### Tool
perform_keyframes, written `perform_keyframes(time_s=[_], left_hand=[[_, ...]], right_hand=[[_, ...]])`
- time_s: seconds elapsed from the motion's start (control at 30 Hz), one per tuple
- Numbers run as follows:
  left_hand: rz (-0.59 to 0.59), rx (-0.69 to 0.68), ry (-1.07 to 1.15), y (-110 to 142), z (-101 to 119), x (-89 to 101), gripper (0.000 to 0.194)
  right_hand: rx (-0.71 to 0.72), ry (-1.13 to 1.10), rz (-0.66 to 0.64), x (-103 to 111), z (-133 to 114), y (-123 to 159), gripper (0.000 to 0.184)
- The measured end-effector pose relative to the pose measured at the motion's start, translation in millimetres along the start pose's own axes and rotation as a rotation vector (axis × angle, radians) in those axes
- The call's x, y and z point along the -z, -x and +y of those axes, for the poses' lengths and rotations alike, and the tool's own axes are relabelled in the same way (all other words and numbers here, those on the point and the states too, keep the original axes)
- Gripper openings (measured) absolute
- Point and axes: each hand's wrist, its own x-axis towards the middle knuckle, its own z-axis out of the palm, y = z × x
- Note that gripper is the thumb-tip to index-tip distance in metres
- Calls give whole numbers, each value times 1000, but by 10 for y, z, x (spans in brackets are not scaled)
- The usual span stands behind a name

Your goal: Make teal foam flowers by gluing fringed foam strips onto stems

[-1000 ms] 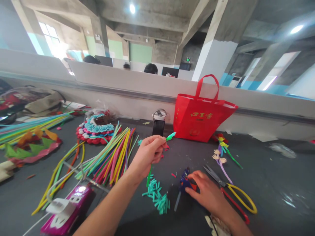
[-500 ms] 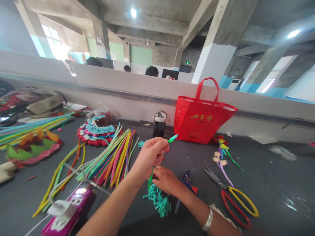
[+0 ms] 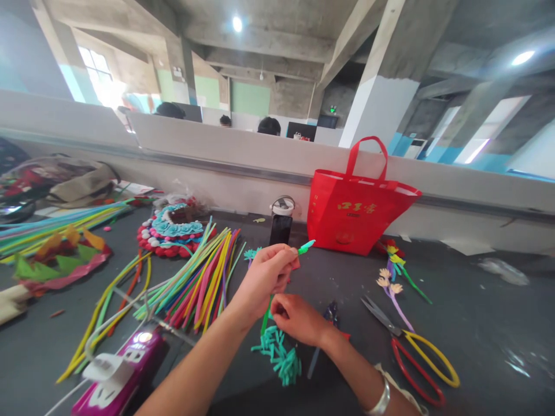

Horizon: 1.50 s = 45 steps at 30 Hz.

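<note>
My left hand [image 3: 272, 270] is raised over the table, its fingers pinching a green pipe cleaner stem [image 3: 305, 247] with a teal tip that points up and right. The stem's lower end hangs below the wrist. Just beneath, my right hand [image 3: 298, 316] is curled closed beside that lower end; whether something is in its fingers is hidden. Under it lies a heap of short teal pipe cleaner pieces [image 3: 284, 358]. A dark tool, possibly a glue gun [image 3: 332, 314], lies partly covered by my right wrist. Scissors [image 3: 401, 332] with one red and one yellow handle rest to the right.
A bundle of coloured pipe cleaners [image 3: 203, 277] lies left, before a beaded and flowered piece [image 3: 173, 231]. A purple power strip [image 3: 121, 375] with a white plug sits at front left. Behind are a dark bottle [image 3: 281, 228] and a red bag [image 3: 355, 214]. Finished flowers [image 3: 390, 283] lie right.
My right hand has drawn slightly right and away from the stem, its fingers more curled. My left hand keeps its hold almost unmoved.
</note>
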Motion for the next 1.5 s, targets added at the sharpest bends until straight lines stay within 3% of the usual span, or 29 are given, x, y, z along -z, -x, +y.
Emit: perform_keyframes(time_s=[0.2, 0.57, 0.77, 0.9, 1.1, 1.3, 1.5], left_hand=[[0, 9, -5, -2, -12, 8, 27], [-17, -22, -30, -21, -31, 41, 24], [-15, -20, -28, -24, -34, 36, 25], [-18, -13, -32, -23, -28, 32, 26], [-23, -9, -32, -19, -25, 40, 27], [-26, -14, -34, -21, -24, 39, 27], [-13, -3, -41, -10, -12, 18, 27]], right_hand=[[55, -53, 1, 45, -45, 26, 27], [-4, -45, 83, 347, 39, 49, 21], [-56, 63, -6, 108, 109, 20, 11], [-44, 132, -91, -15, 94, 43, 16], [-47, 188, -138, 11, 53, 59, 19], [-57, 211, -164, 8, 7, 87, 9], [-75, 166, -107, 42, -16, 89, 14]])
